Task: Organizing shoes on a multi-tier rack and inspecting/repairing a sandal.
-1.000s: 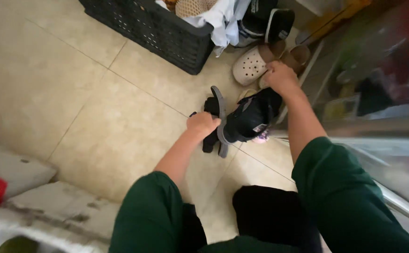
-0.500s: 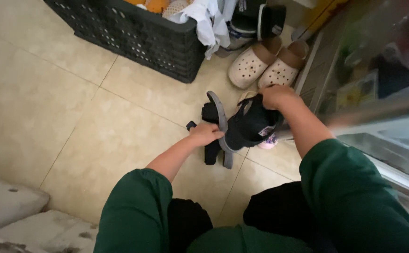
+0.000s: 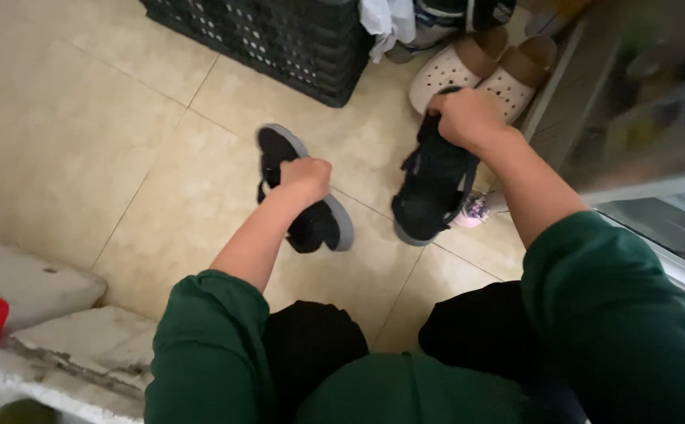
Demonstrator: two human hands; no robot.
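The left hand point(image 3: 305, 177) is closed around one black sandal point(image 3: 303, 192); the right hand point(image 3: 463, 118) grips another black sandal point(image 3: 433, 184) above the beige tiled floor point(image 3: 83, 141), near a black crate point(image 3: 279, 39).

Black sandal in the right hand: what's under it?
Below the black sandal held by the right hand lies tiled floor, and a small pink-and-white object peeks out at its edge. Most of that object is covered.

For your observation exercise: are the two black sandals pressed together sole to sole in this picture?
No: the left hand holds one black sandal and the right hand holds the other sandal, with bare floor tile between them.
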